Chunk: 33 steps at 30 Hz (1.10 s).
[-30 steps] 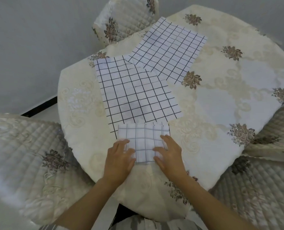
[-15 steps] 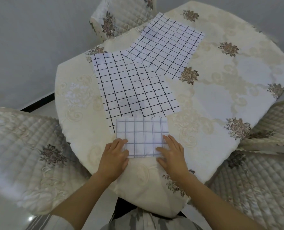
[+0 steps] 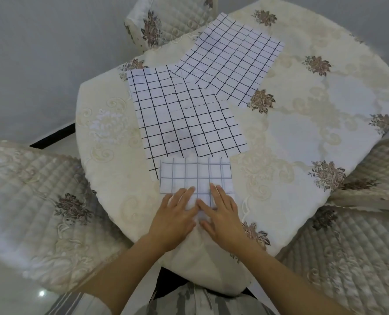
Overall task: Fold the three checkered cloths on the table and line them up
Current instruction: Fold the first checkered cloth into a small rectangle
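Note:
A small folded checkered cloth [image 3: 195, 175] with pale grey lines lies at the near edge of the round table [image 3: 302, 137]. My left hand [image 3: 174, 215] and my right hand [image 3: 223, 212] lie flat on its near half, fingers together and touching at the middle, covering its near edge. Beyond it, a white cloth with black grid lines [image 3: 184, 117] lies spread flat; the folded cloth overlaps its near corner. A second spread checkered cloth [image 3: 232, 62] lies farther back, slightly under the first one's far corner.
The table wears a cream embroidered cover with brown flower motifs. Quilted chairs stand at the left [image 3: 29, 201], at the right [image 3: 359, 235] and behind the table [image 3: 164, 19]. The table's right half holds only the cover.
Both hands have slid inward from the folded cloth's near corners toward its middle, and now they touch. The cloths have not shifted on the table.

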### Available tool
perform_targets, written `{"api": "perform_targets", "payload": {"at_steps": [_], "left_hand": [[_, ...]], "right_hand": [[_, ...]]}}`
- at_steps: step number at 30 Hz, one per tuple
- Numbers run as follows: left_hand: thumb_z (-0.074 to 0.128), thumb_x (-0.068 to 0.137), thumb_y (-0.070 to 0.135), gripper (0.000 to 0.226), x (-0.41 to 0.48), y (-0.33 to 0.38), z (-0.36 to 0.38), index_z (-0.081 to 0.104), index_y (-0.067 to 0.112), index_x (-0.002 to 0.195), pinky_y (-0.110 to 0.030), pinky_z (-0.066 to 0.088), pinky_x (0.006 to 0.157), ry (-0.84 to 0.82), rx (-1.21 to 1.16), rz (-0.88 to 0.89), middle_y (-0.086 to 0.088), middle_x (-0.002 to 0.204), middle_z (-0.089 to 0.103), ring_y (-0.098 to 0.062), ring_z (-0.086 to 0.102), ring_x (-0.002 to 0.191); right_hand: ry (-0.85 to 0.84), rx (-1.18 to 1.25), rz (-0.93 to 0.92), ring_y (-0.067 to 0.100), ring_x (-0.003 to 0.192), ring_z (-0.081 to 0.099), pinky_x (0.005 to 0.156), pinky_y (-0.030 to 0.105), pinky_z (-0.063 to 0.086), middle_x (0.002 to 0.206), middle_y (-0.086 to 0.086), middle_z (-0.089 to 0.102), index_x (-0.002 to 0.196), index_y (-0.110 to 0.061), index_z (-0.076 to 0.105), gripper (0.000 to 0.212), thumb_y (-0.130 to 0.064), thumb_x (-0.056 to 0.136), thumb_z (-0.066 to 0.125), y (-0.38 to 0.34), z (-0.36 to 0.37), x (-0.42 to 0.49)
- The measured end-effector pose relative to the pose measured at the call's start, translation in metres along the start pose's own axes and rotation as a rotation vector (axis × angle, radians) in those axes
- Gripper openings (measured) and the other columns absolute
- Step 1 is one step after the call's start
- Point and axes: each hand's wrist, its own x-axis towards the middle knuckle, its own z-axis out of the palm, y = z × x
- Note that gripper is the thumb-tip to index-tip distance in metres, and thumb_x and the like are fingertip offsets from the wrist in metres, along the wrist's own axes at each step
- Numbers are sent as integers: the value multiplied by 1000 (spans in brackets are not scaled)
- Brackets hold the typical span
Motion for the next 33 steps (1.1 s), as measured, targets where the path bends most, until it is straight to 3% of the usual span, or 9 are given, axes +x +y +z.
{"api": "perform_targets", "payload": {"at_steps": [4, 9, 12, 15, 20, 24, 27, 30, 33], "left_hand": [[64, 85, 45, 50, -3, -6, 7, 54, 29, 132, -54, 37, 107, -31, 37, -8, -12, 157, 31, -33, 33, 140], [51, 90, 41, 38, -7, -23, 6, 64, 19, 119, -53, 38, 105, 23, 93, -144, -15, 151, 39, -34, 34, 137], [49, 91, 41, 40, -3, -17, 3, 61, 19, 122, -53, 39, 104, 39, 81, -124, -15, 150, 40, -35, 38, 136], [59, 88, 44, 47, -2, -3, 1, 53, 27, 131, -53, 38, 106, -20, 49, -21, -14, 154, 35, -34, 35, 139], [62, 86, 42, 42, -6, 1, 3, 58, 27, 126, -52, 38, 106, -56, 35, -26, -13, 153, 36, -33, 36, 139], [39, 92, 42, 41, -9, -13, 2, 65, 19, 115, -52, 39, 103, -2, 82, -104, -15, 148, 44, -34, 41, 135], [36, 92, 42, 46, -8, -19, -1, 64, 14, 114, -51, 40, 102, 3, 86, -177, -16, 147, 45, -35, 41, 133], [43, 92, 42, 48, -6, -12, -2, 53, 18, 132, -52, 40, 103, -26, 64, -118, -16, 150, 40, -35, 40, 135], [62, 86, 42, 53, -6, -3, -1, 49, 27, 135, -52, 41, 104, -82, 35, -38, -14, 154, 35, -35, 38, 137]], "right_hand": [[-4, -37, 86, 29, 149, -8, 118, 50, 10, 163, 11, -3, 147, -33, 37, 52, -47, 97, 38, 10, 3, -5], [30, -99, 355, 32, 149, -11, 119, 53, 7, 162, 16, -4, 148, -29, 34, 51, -37, 99, 46, 36, -14, -5], [63, -59, 322, 30, 149, -2, 118, 49, 11, 162, 15, 7, 141, -25, 45, 47, -31, 96, 54, 31, -18, 2], [108, 28, 240, 27, 149, 8, 117, 45, 14, 160, 13, 19, 133, -25, 55, 43, -33, 91, 64, 14, -10, 9], [129, 96, 341, 31, 147, 15, 113, 52, 25, 157, 16, 24, 124, -25, 59, 39, -26, 86, 69, 6, -2, 17], [155, 67, 392, 35, 144, 20, 110, 55, 28, 154, 20, 29, 120, -21, 62, 39, -11, 84, 70, 24, -12, 15], [201, 62, 429, 37, 144, 22, 110, 55, 26, 152, 22, 31, 115, -18, 64, 41, 2, 80, 69, 34, -20, 13], [182, 62, 358, 35, 145, 20, 110, 53, 26, 154, 20, 31, 118, -20, 63, 38, -8, 82, 69, 28, -18, 13], [136, 70, 284, 34, 145, 20, 110, 51, 27, 155, 19, 29, 123, -22, 61, 41, -21, 83, 71, 16, -8, 13]]}}
